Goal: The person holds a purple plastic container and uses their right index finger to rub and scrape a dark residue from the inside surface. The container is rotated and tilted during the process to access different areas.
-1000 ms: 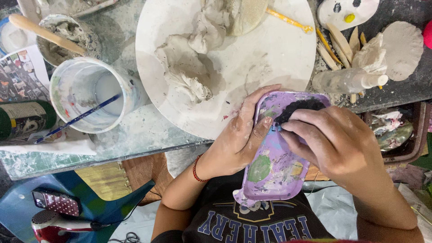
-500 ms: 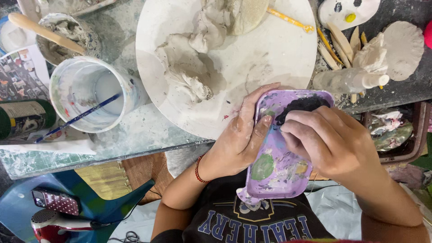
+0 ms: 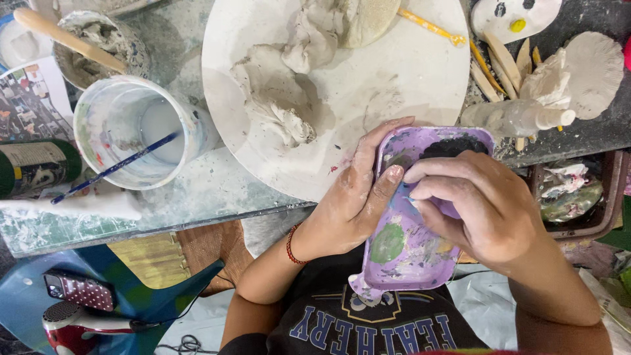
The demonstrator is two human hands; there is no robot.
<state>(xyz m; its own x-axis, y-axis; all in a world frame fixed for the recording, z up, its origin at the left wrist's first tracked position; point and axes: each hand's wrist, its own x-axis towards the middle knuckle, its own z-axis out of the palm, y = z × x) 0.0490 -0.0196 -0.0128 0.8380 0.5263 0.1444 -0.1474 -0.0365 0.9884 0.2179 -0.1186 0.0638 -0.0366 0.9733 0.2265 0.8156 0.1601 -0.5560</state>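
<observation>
While my left hand (image 3: 348,204) grips the purple palette (image 3: 411,243) by its left rim, my right hand (image 3: 480,204) curls closed over it, fingertips pressed together on its paint.

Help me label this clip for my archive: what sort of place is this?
Most likely a home craft or pottery workspace. Lumps of grey clay lie on a round white board, wooden modelling tools sit beside it, and the left hand holds a purple paint palette.
</observation>
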